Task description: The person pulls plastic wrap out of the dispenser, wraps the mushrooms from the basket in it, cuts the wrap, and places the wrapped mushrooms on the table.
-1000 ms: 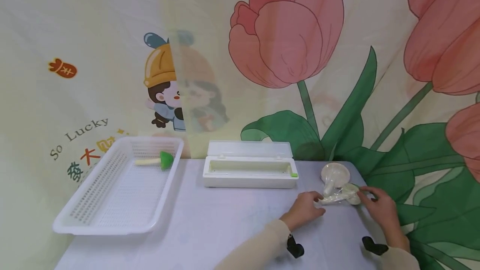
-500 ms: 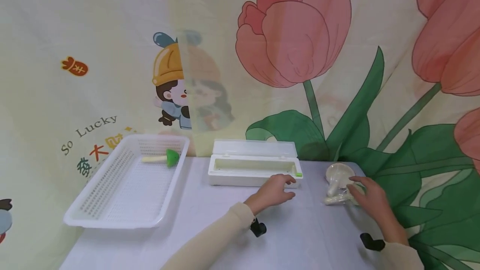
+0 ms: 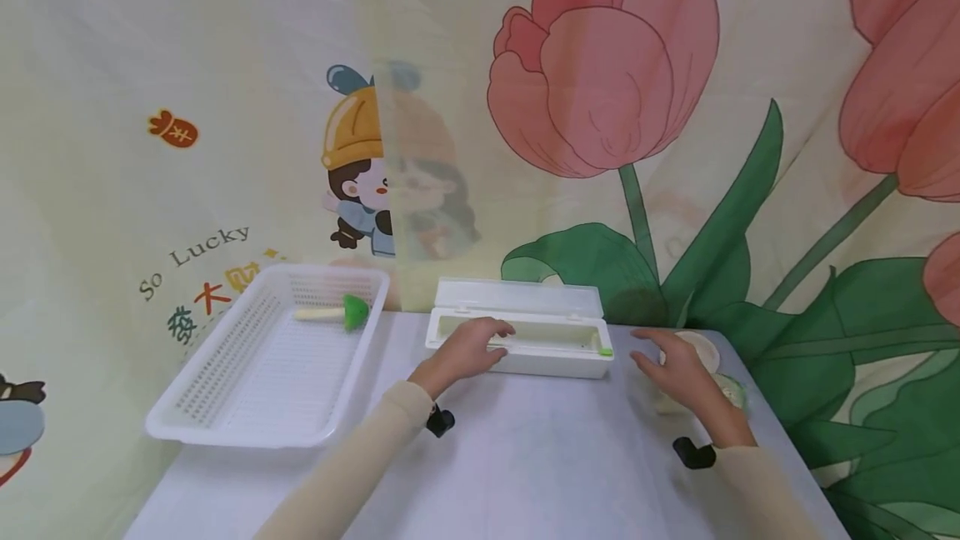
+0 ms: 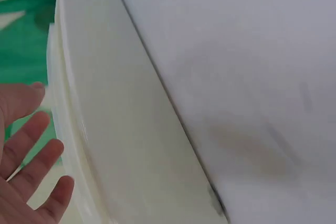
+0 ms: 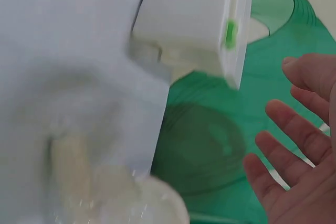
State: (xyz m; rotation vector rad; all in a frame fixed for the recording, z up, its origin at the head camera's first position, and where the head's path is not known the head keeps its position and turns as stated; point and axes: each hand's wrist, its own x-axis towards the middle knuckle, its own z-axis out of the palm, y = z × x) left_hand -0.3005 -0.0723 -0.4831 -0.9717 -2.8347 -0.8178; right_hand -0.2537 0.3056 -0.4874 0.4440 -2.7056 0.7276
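A long white plastic box stands at the back middle with its see-through lid raised behind it and a green tab at its right end. My left hand hovers over the box's left front, fingers spread and holding nothing; the box's side wall fills much of the left wrist view. Just right of the box, my right hand is held with fingers apart and nothing in them. Beneath and behind it lie a round pale piece and a green-edged round piece in clear wrap, partly hidden by the hand.
A white perforated basket stands on the left. In it lies a stick-like thing with a green rounded head and pale handle. A white cloth covers the table, and a printed tulip curtain hangs behind.
My left hand has left the wrapped pieces and moved left to the box. My right hand has let go of them and shifted left toward the box's right end. The view has turned slightly left.
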